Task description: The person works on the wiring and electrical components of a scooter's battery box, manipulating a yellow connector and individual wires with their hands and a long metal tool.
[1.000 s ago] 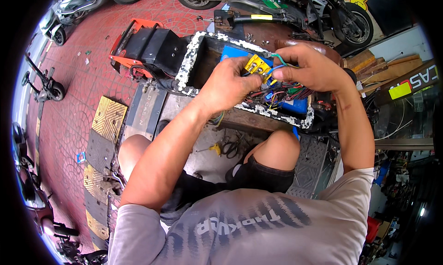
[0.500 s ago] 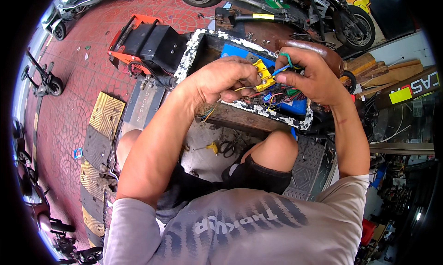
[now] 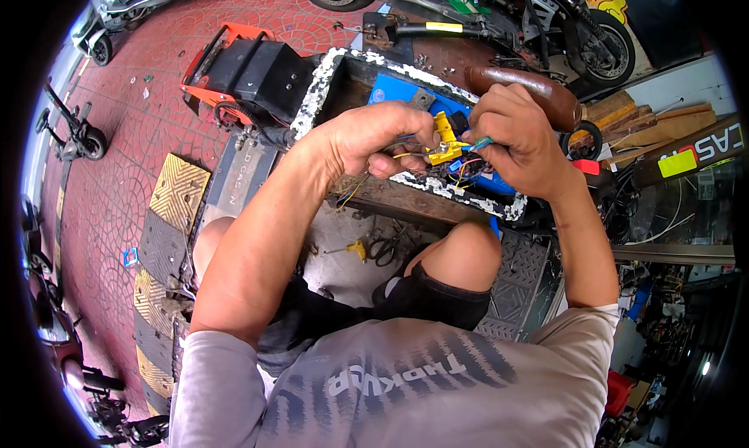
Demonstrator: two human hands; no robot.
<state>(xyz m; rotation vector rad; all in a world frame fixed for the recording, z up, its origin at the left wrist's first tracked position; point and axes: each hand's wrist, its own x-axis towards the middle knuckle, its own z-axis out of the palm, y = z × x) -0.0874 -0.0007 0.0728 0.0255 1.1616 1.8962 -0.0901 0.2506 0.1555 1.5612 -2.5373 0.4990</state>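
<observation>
My left hand is closed on a small yellow plastic block with metal fittings, its fingers at the block's left side. Thin wires trail below these fingers. At the block's right, my right hand pinches a blue and green wire, whose blue end reaches the yellow block. Whether that end sits inside the block I cannot tell. Both hands are over an open scooter deck with a flaking black-and-white rim. Inside lie a blue wrapped pack and tangled coloured wires, partly hidden by my hands.
A yellow-handled tool and black-handled scissors lie between my knees. The scooter's black and orange end extends left. A brown seat-like part and wooden boards are beyond my right hand. Other scooters stand around.
My right hand has turned, its fingers curling more tightly round the wire and its end dropping slightly. The yellow block has tilted in my left hand.
</observation>
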